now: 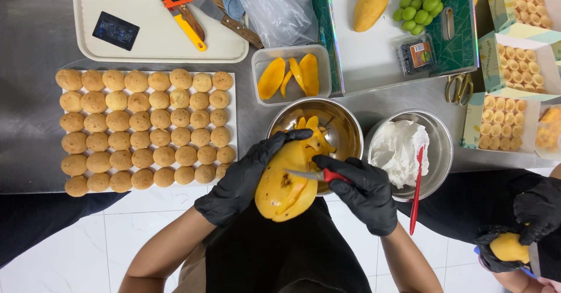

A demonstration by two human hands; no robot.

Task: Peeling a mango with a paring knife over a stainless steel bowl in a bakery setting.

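Now | left hand point(245, 179) gripping mango point(284, 186) | right hand point(362, 191) holding paring knife point(318, 175), blade pointing 9 o'clock | risking slipping into left fingers point(290, 135)

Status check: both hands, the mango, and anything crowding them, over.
Left hand cradles mango. Right hand grips red-handled knife, blade on the fruit. Steel bowl of mango pieces directly beneath; cream bowl close beside the right hand.

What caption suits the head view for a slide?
Gloved left hand holds a mango while right hand cuts it with a knife.
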